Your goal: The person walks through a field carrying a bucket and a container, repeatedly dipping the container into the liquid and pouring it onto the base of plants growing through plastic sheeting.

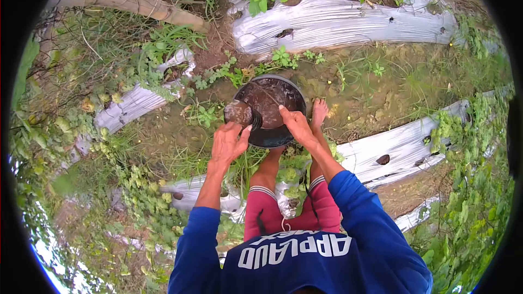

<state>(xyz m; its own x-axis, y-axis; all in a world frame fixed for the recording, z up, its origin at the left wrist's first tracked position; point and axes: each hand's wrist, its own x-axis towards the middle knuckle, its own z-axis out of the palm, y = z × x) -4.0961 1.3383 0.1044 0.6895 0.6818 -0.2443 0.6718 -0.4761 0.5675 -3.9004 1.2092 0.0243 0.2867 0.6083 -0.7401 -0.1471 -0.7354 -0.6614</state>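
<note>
A round dark bucket (261,139) of brown, muddy-looking liquid sits between plastic-covered beds, just in front of the person's feet. My left hand (230,142) grips a small dark ribbed cup (255,119), full of similar brown liquid, at the bucket's left side. My right hand (297,126) is over the bucket's right part, its fingers closed on a thin stick (271,98) that slants up-left across the liquid. Where the stick ends cannot be made out.
Silver plastic sheeting (338,19) with holes covers a bed at the top; another sheeted bed (392,149) runs at the right. A thick bamboo pole (131,2) lies upper left. Bare feet (320,111) stand beside the bucket, with leafy plants (141,196) around.
</note>
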